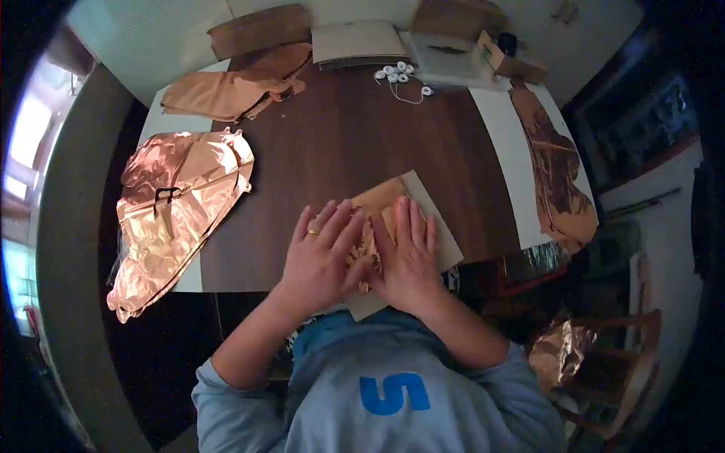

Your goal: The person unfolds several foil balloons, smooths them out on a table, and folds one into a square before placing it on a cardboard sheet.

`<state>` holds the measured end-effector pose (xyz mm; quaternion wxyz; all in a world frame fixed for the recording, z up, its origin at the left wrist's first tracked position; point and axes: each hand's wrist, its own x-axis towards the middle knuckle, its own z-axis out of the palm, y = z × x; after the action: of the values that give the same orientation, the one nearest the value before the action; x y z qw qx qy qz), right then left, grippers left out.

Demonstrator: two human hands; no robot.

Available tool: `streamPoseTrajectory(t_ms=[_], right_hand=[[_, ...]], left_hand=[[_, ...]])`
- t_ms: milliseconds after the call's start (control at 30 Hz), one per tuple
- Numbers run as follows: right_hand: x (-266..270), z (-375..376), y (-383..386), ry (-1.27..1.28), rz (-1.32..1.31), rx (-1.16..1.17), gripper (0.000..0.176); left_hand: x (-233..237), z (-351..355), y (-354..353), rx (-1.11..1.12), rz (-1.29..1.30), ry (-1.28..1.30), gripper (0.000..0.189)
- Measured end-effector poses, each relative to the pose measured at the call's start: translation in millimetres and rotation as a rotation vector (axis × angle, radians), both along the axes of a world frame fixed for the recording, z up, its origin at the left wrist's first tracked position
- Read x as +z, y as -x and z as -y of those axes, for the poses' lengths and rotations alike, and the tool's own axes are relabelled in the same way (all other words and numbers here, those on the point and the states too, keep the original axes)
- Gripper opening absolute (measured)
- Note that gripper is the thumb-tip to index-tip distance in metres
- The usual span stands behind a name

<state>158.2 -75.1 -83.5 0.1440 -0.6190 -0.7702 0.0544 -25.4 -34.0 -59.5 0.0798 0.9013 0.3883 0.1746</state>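
Both my hands lie palm down, side by side, on a folded copper-coloured foil balloon (387, 198) near the table's front edge. My left hand (323, 253) has a ring on one finger, and its fingers are stretched out over the left part of the foil. Fingers extended, my right hand (410, 253) presses flat on the right part, with the two thumbs close together. Crinkled foil shows between the hands; the rest is covered by them. Under the foil is a beige cardboard sheet (434, 211), set at an angle.
Flat foil balloons lie at the left (177, 215), back left (226, 92) and right edge (555, 170) of the brown table (340, 132). Several white ribbon spools (400, 72), a cardboard stack (357, 44) and an open box (506, 60) stand behind. More foil (563, 349) rests on a chair.
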Motion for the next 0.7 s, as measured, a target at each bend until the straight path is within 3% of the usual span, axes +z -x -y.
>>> streamPoseTrajectory(t_ms=[100, 300, 400, 500, 700], right_hand=[[5, 0, 0, 0.049, 0.058, -0.002, 0.078], [14, -5, -24, 0.020, -0.138, 0.078, 0.064], [39, -17, -20, -0.030, -0.255, 0.290, 0.065], [23, -29, 0, 0.030, -0.189, 0.443, 0.071], [2, -41, -17, -0.013, -0.013, 0.335, 0.073]], left_hand=[[-8, 8, -16, 0.081, 0.013, -0.010, 0.068], [-21, 13, -14, 0.053, -0.024, -0.053, 0.075], [-27, 11, -14, 0.065, -0.035, -0.100, 0.078], [-34, 11, -12, 0.047, -0.068, -0.118, 0.077], [-19, 12, -17, 0.088, -0.087, -0.023, 0.077]])
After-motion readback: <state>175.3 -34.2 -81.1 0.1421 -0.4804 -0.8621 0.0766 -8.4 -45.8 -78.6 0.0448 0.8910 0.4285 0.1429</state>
